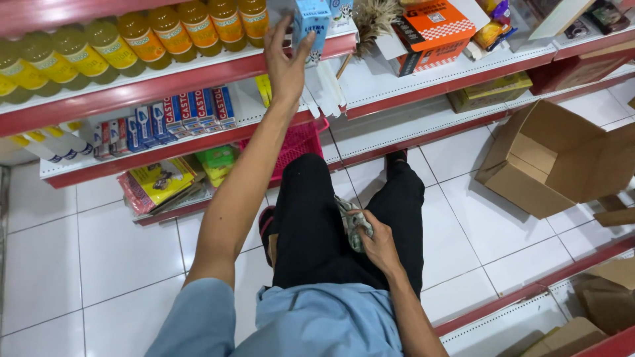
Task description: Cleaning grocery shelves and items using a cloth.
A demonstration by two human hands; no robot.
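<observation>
My left hand [286,61] reaches up to the top red shelf [198,73] and grips a small blue carton [311,23] standing at the shelf's edge. A second blue-and-white carton [342,10] stands right behind it. My right hand [376,239] rests low against my black trousers and holds a crumpled grey-green cloth [350,225]. Both arms come out of light blue sleeves.
Several yellow drink bottles [132,36] line the top shelf to the left. Blue boxes [185,112] fill the shelf below, with a pink basket [301,142] beneath. An orange box [433,33] and a feather duster [374,20] sit to the right. An open cardboard box [555,158] lies on the white tiled floor.
</observation>
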